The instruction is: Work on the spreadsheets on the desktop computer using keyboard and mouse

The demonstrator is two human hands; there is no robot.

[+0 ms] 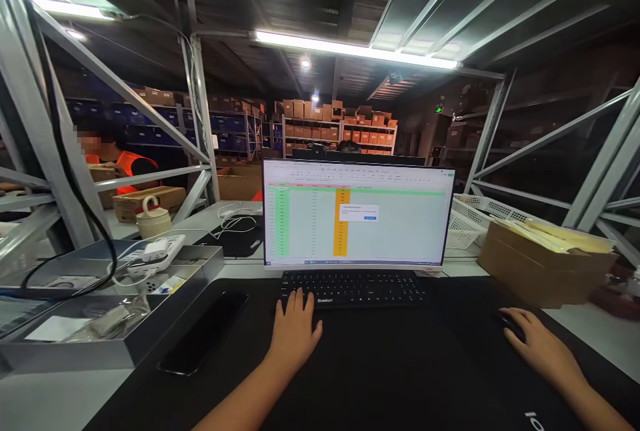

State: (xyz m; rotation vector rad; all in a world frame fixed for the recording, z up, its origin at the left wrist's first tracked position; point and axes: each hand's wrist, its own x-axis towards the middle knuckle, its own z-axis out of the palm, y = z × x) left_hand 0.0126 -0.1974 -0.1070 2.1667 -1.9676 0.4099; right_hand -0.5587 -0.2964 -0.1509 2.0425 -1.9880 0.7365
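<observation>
My left hand lies with its fingers spread at the left front edge of a black keyboard, fingertips on the lower keys. Over a dark computer mouse at the right, my right hand is curved, its fingers covering most of it. Behind the keyboard stands a monitor showing a spreadsheet with a green column, an orange column and a small pop-up box. Both hands rest on a large black desk mat.
Left of my hand lies a dark phone, beside grey trays with packets and a power strip. At the right stand a cardboard box of envelopes and white baskets. A person in an orange vest is beyond the rack.
</observation>
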